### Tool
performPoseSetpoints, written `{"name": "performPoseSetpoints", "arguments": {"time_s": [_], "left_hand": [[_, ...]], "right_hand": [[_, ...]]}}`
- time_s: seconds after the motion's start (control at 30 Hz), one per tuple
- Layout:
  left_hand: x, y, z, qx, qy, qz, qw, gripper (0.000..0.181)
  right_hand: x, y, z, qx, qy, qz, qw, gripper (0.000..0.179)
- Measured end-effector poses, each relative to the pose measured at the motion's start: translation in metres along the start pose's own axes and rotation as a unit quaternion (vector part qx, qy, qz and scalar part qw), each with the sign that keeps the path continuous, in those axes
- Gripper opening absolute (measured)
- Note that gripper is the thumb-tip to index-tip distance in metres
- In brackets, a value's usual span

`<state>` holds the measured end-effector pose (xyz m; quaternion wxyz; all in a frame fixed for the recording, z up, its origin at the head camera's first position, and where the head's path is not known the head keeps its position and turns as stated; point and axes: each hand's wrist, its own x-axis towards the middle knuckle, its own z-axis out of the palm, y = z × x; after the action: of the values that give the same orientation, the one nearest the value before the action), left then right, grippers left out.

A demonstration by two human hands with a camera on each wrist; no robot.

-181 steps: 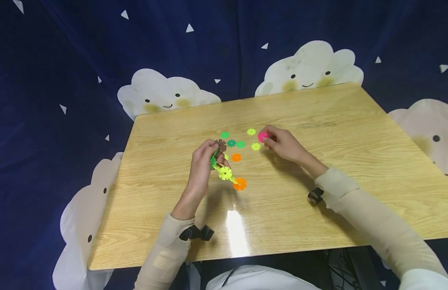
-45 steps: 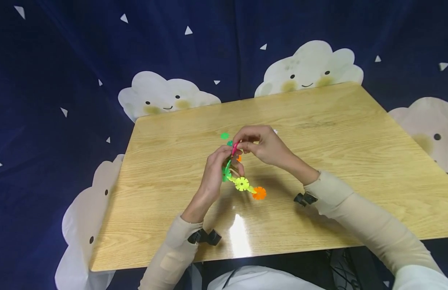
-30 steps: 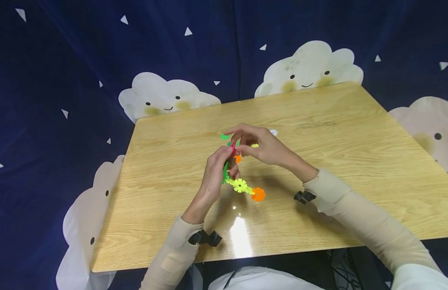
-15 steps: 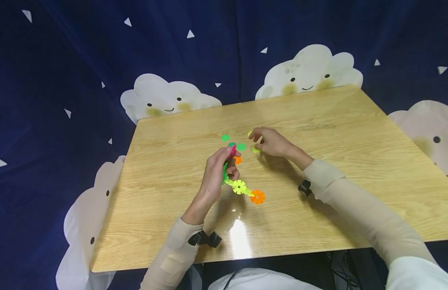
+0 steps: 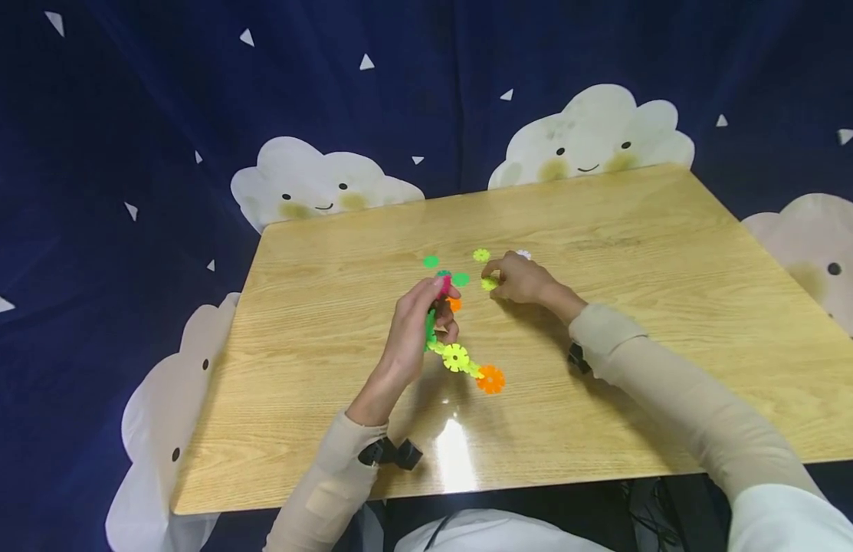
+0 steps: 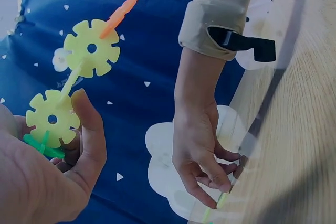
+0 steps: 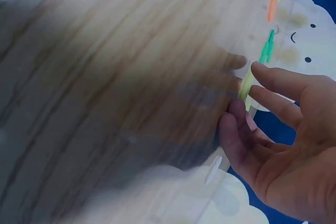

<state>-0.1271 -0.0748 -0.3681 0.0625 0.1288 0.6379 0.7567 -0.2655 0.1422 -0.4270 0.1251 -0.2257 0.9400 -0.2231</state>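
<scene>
My left hand (image 5: pixel 407 326) holds a chain of interlocking notched plastic discs above the table. A pink disc (image 5: pixel 445 286) is pinched at the thumb and fingertips. Green discs (image 5: pixel 430 326) run along the palm, then yellow discs (image 5: pixel 457 358) and an orange disc (image 5: pixel 491 379) at the hanging end. Fingers hide part of the chain. Farther right, my right hand (image 5: pixel 526 280) reaches down with bent fingers around a loose yellow disc (image 5: pixel 489 284). That disc lies flat on the table, and in the right wrist view the fingertips (image 7: pixel 257 69) are at its edge.
Other loose discs lie on the wooden table (image 5: pixel 316 307): a yellow disc (image 5: pixel 481 255), a light green disc (image 5: pixel 460 279), another green disc (image 5: pixel 431 261), an orange disc (image 5: pixel 454 304) and a white disc (image 5: pixel 524 254) partly behind the right hand. A dark blue curtain (image 5: pixel 398 92) hangs behind.
My right hand brought the pink disc to the left hand's chain, released it and moved right to the loose yellow disc. The left hand shifted slightly right and keeps its hold on the chain.
</scene>
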Motion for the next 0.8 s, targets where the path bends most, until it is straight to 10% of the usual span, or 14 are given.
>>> {"name": "performPoseSetpoints", "arguments": {"time_s": [0.8], "left_hand": [[-0.0016, 0.0009, 0.0036, 0.005, 0.000, -0.019, 0.9998, 0.040]], "right_hand": [[-0.0086, -0.0019, 0.0047, 0.040, -0.031, -0.007, 0.9987, 0.033]]}}
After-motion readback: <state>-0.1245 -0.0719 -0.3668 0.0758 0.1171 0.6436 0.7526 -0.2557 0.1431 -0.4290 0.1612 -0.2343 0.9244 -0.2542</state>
